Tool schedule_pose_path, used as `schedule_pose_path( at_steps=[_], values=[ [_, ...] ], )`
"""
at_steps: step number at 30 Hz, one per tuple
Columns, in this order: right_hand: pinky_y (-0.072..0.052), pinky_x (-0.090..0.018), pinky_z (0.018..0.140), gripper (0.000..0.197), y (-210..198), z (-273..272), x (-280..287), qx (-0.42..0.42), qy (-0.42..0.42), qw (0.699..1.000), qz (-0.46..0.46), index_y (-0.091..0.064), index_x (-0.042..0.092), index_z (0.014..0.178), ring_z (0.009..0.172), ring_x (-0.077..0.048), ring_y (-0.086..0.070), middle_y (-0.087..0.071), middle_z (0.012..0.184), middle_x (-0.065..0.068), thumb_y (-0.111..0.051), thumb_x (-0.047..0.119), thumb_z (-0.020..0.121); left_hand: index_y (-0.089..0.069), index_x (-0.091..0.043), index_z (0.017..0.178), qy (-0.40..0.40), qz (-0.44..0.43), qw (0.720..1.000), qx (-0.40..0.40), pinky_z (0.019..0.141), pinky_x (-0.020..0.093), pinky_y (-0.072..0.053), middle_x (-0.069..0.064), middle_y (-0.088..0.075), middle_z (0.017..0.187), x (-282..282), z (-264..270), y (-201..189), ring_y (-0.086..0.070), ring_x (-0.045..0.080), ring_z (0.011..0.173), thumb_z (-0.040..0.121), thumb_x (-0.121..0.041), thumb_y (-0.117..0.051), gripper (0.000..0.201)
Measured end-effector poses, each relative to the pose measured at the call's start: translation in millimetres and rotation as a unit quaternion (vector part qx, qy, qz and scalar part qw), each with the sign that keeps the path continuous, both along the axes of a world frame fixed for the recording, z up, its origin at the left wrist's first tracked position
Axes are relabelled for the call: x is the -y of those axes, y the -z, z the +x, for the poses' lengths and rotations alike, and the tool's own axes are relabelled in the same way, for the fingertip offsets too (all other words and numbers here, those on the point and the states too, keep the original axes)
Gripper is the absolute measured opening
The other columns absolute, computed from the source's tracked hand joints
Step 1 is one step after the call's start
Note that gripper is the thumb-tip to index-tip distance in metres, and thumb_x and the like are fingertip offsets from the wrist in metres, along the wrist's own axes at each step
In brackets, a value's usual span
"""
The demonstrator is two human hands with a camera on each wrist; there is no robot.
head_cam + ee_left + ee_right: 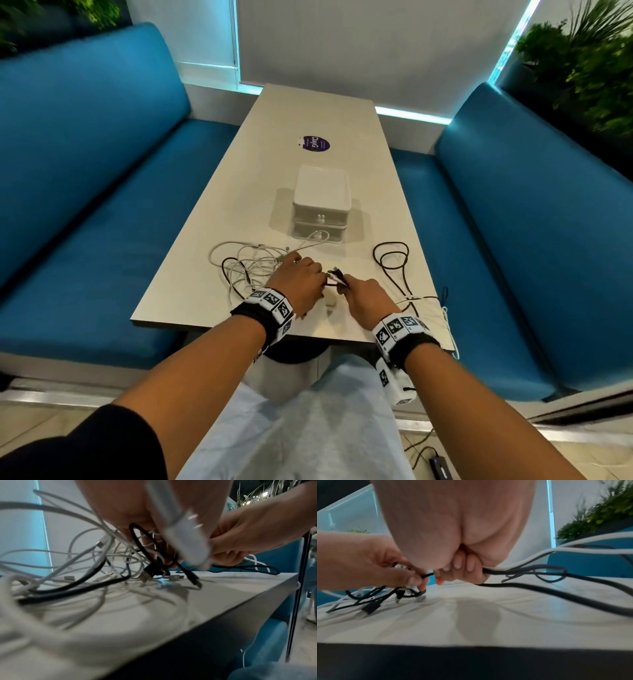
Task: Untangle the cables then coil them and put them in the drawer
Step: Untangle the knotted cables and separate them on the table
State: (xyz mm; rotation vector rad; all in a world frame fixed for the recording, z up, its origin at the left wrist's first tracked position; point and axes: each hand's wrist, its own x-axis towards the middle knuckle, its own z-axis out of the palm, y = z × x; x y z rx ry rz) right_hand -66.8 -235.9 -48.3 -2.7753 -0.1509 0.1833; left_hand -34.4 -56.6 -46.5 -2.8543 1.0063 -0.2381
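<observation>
Both hands work close together over the near end of the counter (342,137). The left hand (298,277) has its fingers (412,580) curled tight, pinching a thin black cable (426,575) between thumb and forefinger; the same hand sits on the right edge of the tangle of white cables (250,263), which spreads over the near left part of the counter with a dark cable looped through it. In the left wrist view a black USB plug (148,573) hangs just below that hand, its metal tip close to the counter, and a blurred white cable end crosses in front of the palm.

The right hand (366,298) is closed into a fist, fingers (464,566) folded into the palm around a thicker dark cable (539,588) that runs off to the right across the counter. That brown braided cable (390,260) lies in loose loops on the near right side, and a white cord (448,325) droops over the near right edge.

The small white drawer unit (322,202) stands at mid counter, just beyond the hands, both drawers closed. A purple sticker (314,143) lies farther away.
</observation>
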Motion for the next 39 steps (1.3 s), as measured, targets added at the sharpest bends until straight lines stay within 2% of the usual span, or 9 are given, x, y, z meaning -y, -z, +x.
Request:
schedule_pose_path(
  at_steps=[6,10,15,19,23,25,28,34,39],
  values=[
    [-0.045,-0.033,0.068,0.028,-8,5,59,-0.01,0.121,0.99,-0.072,-0.057,0.012,0.118,0.084,-0.035,-0.061,-0.067,0.099,-0.017,-0.039,0.009,0.097,-0.065,-0.028,0.109,-0.056,-0.064,0.996,-0.033,0.107,0.04,-0.017,-0.007,-0.059,0.115,-34,9,4,-0.049,0.018,0.117,0.091,-0.029,-0.052,0.022],
    [-0.048,-0.037,0.075,0.026,-10,-8,113,-0.032,0.251,0.965,-0.073,-0.057,0.008,0.113,0.089,-0.038,-0.058,-0.06,0.103,-0.022,-0.039,0.02,0.1,-0.066,-0.026,0.106,-0.055,-0.062,0.995,-0.052,0.105,0.038,-0.023,-0.004,-0.059,0.11,-53,16,6,-0.049,0.02,0.112,0.099,-0.039,-0.045,0.025],
    [-0.044,-0.04,0.078,0.026,-11,-10,114,-0.02,0.312,0.948,-0.057,-0.051,0.002,0.118,0.104,-0.045,-0.056,-0.055,0.118,-0.028,-0.038,0.011,0.098,-0.065,-0.026,0.104,-0.039,-0.079,0.994,-0.058,0.105,0.037,-0.023,-0.006,-0.058,0.11,-33,12,6,-0.048,0.019,0.113,0.098,-0.041,-0.047,0.024],
    [-0.045,-0.039,0.071,0.028,-18,-10,87,0.051,0.267,0.962,0.01,-0.046,0.01,0.124,0.088,-0.041,-0.058,-0.06,0.104,-0.025,-0.032,0.021,0.102,-0.065,-0.026,0.101,-0.04,-0.08,0.995,-0.041,0.107,0.039,-0.023,-0.006,-0.059,0.109,-28,9,7,-0.048,0.019,0.113,0.096,-0.043,-0.049,0.024],
    [-0.053,-0.039,0.064,0.037,-14,-20,49,0.013,0.054,0.998,-0.026,-0.043,0.031,0.139,0.072,-0.032,-0.064,-0.066,0.087,-0.016,-0.031,0.032,0.104,-0.066,-0.024,0.101,-0.038,-0.089,0.994,-0.043,0.106,0.039,-0.022,-0.005,-0.059,0.11,-28,7,6,-0.048,0.02,0.115,0.096,-0.04,-0.049,0.024],
    [-0.056,-0.041,0.07,0.041,-6,-26,42,-0.032,-0.007,0.995,-0.09,-0.039,0.037,0.143,0.078,-0.031,-0.065,-0.066,0.094,-0.014,-0.033,0.032,0.103,-0.065,-0.024,0.102,-0.035,-0.09,0.994,-0.045,0.107,0.039,-0.021,-0.006,-0.059,0.112,-27,6,5,-0.047,0.019,0.117,0.096,-0.04,-0.049,0.023],
    [-0.054,-0.04,0.074,0.054,-1,-31,53,-0.052,0.018,0.985,-0.16,-0.029,0.039,0.148,0.088,-0.031,-0.064,-0.061,0.104,-0.013,-0.034,0.019,0.098,-0.064,-0.026,0.105,-0.03,-0.09,0.994,-0.049,0.111,0.037,-0.018,-0.007,-0.058,0.117,-28,6,1,-0.046,0.016,0.121,0.095,-0.038,-0.051,0.021],
    [-0.053,-0.039,0.079,0.029,-21,-30,90,-0.081,0.208,0.95,-0.218,-0.06,0.011,0.113,0.098,-0.03,-0.063,-0.063,0.112,-0.011,-0.039,0.011,0.092,-0.056,-0.03,0.129,-0.043,0.01,0.997,-0.07,0.118,0.039,-0.003,-0.009,-0.049,0.136,-36,10,-11,-0.032,0.014,0.136,0.089,-0.025,-0.056,0.041],
    [-0.051,-0.037,0.07,0.016,-35,-16,98,-0.047,0.267,0.941,-0.204,-0.057,0.009,0.091,0.077,-0.029,-0.057,-0.064,0.096,-0.01,-0.041,0.007,0.09,-0.058,-0.032,0.128,-0.047,0.079,0.994,-0.061,0.116,0.048,-0.009,-0.006,-0.054,0.132,-29,4,-12,-0.037,0.02,0.132,0.087,-0.03,-0.054,0.042]
  ],
)
